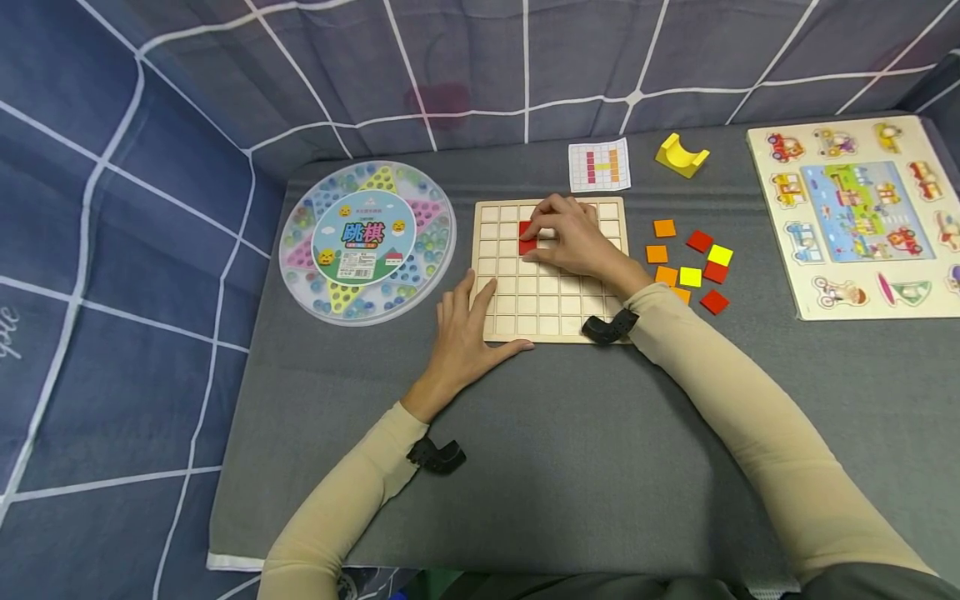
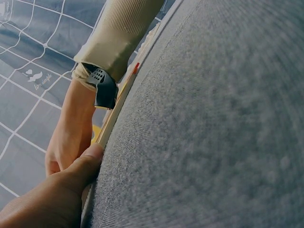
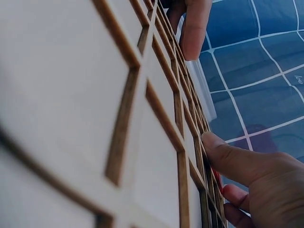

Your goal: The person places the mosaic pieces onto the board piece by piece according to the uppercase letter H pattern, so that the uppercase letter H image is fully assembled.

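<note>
Head view: The grid board [image 1: 555,339] is laid flat on the grey cloth [image 1: 555,450]. By the left hand [image 1: 463,337] nothing is gripped; its straight fingers are spread at the board's left side and its thumb is set at the near edge, presumably so that sliding is prevented. A red tile [image 1: 527,247] is pinched between thumb and forefinger of the right hand [image 1: 576,237], over the grid's upper cells, apparently for exact seating. A printed card [image 1: 599,165] is placed just beyond the board, probably for easy reading. Orange tiles [image 1: 656,253], yellow tiles [image 1: 690,277] and further red pieces [image 1: 700,242] are scattered just to the right, seemingly for short reach. In the clear round box [image 1: 452,237], coloured marbles [image 1: 435,242] are contained around a printed label [image 1: 363,208].

Left wrist view: The board is seen edge-on, with the left thumb rested against its edge.

Right wrist view: The cell walls are shown close up. Red is visible beside the right fingertips; whether the tile is fully seated cannot be told.
</note>
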`<state>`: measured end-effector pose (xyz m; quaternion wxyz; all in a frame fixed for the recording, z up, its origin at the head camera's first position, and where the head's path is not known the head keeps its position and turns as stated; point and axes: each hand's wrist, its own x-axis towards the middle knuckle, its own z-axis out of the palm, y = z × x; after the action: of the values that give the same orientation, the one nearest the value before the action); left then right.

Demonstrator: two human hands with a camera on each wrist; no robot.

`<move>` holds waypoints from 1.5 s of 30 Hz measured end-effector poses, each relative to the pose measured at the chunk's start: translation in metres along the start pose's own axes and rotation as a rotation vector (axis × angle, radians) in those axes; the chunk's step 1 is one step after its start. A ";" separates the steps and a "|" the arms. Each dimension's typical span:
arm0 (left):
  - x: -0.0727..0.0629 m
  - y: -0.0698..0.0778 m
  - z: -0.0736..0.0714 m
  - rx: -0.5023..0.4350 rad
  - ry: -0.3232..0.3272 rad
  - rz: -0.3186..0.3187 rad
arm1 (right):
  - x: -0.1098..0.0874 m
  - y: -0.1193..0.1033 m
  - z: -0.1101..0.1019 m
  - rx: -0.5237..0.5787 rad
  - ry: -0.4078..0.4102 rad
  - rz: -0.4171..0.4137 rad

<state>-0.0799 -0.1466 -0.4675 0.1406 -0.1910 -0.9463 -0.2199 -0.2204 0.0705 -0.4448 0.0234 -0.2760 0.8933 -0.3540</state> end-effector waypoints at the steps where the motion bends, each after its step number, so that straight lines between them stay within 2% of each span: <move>1: 0.000 0.000 0.000 -0.001 -0.002 0.000 | 0.000 0.000 0.000 0.001 -0.002 -0.002; 14: 0.000 0.000 0.000 -0.005 -0.004 0.001 | -0.002 0.001 -0.003 -0.006 -0.021 -0.036; 29: 0.001 0.001 0.000 -0.012 -0.019 -0.007 | -0.004 0.008 -0.007 0.001 -0.038 -0.119; 45: 0.000 0.000 0.000 -0.014 -0.021 -0.005 | -0.005 0.010 -0.008 -0.012 -0.067 -0.123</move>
<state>-0.0797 -0.1462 -0.4674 0.1286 -0.1918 -0.9467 -0.2246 -0.2234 0.0840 -0.4457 0.0300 -0.3421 0.8755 -0.3401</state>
